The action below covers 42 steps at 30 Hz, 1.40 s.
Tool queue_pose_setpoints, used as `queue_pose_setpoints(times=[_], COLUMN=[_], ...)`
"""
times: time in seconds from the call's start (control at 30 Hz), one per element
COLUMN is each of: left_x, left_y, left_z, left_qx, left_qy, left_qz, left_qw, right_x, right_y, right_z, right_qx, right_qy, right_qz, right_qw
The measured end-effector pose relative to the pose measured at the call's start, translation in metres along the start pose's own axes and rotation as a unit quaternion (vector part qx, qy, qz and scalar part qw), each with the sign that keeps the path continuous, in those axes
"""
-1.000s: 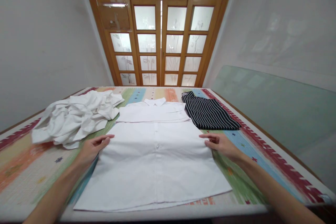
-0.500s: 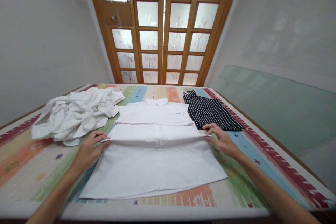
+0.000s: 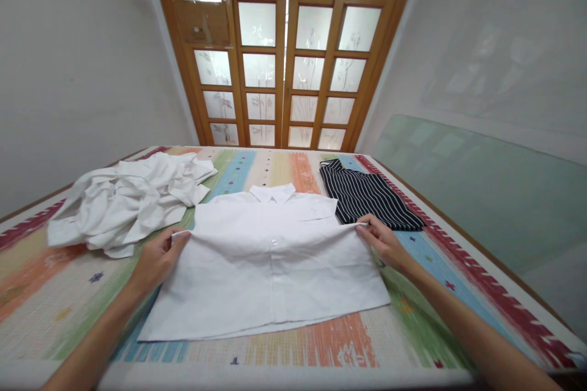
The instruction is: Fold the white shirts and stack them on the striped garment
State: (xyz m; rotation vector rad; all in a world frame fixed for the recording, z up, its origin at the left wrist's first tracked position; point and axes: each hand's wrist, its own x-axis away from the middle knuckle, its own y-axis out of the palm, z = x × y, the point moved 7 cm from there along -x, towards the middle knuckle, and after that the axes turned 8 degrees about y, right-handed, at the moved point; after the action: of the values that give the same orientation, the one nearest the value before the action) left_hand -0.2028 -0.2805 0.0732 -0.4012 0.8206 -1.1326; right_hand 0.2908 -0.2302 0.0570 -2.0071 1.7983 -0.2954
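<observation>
A white collared shirt (image 3: 270, 281) lies front up on the striped cloth, its collar pointing away from me. Its middle is lifted into a raised fold that runs from side to side, hiding part of the chest behind it. My left hand (image 3: 160, 256) pinches the left end of this fold between thumb and fingers. At the right end, my right hand (image 3: 380, 241) grips the fold in the same way, close to a folded black garment with white stripes (image 3: 369, 195). The shirt's hem rests flat toward me.
A crumpled heap of white cloth (image 3: 132, 201) lies at the left. The striped, multicoloured cloth (image 3: 68, 311) covers the table. Wooden doors with glass panes (image 3: 284, 67) stand beyond the far edge. A pale green panel (image 3: 481, 195) leans along the right wall.
Both hands have raised the fold slightly. The shirt's upper part and collar have shifted toward me, and the lower fold across the chest has gone from view.
</observation>
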Motion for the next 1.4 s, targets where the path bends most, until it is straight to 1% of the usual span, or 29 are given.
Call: queue_pose_setpoints(times=[0.1, 0.2, 0.27, 0.33, 0.4, 0.47, 0.53, 0.6, 0.67, 0.77, 0.87, 0.93, 1.07, 1.17, 1.3, 1.4], left_x=[-0.004, -0.009, -0.012, -0.016, -0.019, -0.021, -0.021, -0.020, -0.019, -0.017, -0.017, -0.016, -0.013, -0.009, -0.004, 0.001], left_y=[0.002, 0.006, 0.008, 0.013, 0.020, 0.025, 0.026, 0.025, 0.023, 0.021, 0.022, 0.022, 0.023, 0.023, 0.021, 0.016], left_z=[0.000, -0.004, -0.007, -0.011, -0.014, -0.019, -0.023, -0.027, -0.030, -0.032, -0.032, -0.031, -0.033, -0.034, -0.029, -0.022], left_qx=[-0.012, -0.050, -0.085, -0.117, -0.141, -0.152, -0.154, -0.152, -0.148, -0.140, -0.137, -0.142, -0.152, -0.157, -0.169, -0.180], left_qy=[-0.024, -0.049, -0.049, -0.039, -0.024, -0.015, -0.014, -0.020, -0.028, -0.035, -0.029, -0.026, -0.023, -0.009, 0.005, -0.004], left_qz=[-0.002, -0.011, -0.017, -0.031, -0.052, -0.066, -0.064, -0.065, -0.072, -0.080, -0.086, -0.094, -0.131, -0.151, -0.117, -0.079], left_qw=[1.000, 0.997, 0.995, 0.992, 0.988, 0.986, 0.986, 0.986, 0.986, 0.986, 0.986, 0.985, 0.979, 0.976, 0.979, 0.980], right_x=[-0.008, -0.020, -0.028, -0.035, -0.040, -0.042, -0.042, -0.040, -0.038, -0.034, -0.030, -0.028, -0.023, -0.019, -0.014, -0.010], right_y=[0.001, 0.003, 0.006, 0.014, 0.024, 0.034, 0.040, 0.041, 0.039, 0.035, 0.032, 0.030, 0.028, 0.030, 0.034, 0.028], right_z=[0.000, -0.002, -0.003, -0.003, 0.001, 0.008, 0.015, 0.019, 0.018, 0.017, 0.017, 0.018, 0.022, 0.026, 0.027, 0.024], right_qx=[0.028, 0.095, 0.148, 0.205, 0.271, 0.350, 0.416, 0.448, 0.453, 0.439, 0.422, 0.421, 0.425, 0.426, 0.435, 0.421], right_qy=[0.006, 0.003, 0.000, -0.004, -0.005, 0.008, 0.024, 0.030, 0.025, 0.022, 0.024, 0.026, 0.034, 0.039, 0.040, 0.043], right_qz=[0.034, 0.063, 0.078, 0.075, 0.062, 0.050, 0.048, 0.050, 0.048, 0.044, 0.044, 0.046, 0.049, 0.035, 0.026, 0.042], right_qw=[0.999, 0.993, 0.986, 0.976, 0.960, 0.935, 0.908, 0.892, 0.890, 0.897, 0.905, 0.906, 0.903, 0.903, 0.899, 0.905])
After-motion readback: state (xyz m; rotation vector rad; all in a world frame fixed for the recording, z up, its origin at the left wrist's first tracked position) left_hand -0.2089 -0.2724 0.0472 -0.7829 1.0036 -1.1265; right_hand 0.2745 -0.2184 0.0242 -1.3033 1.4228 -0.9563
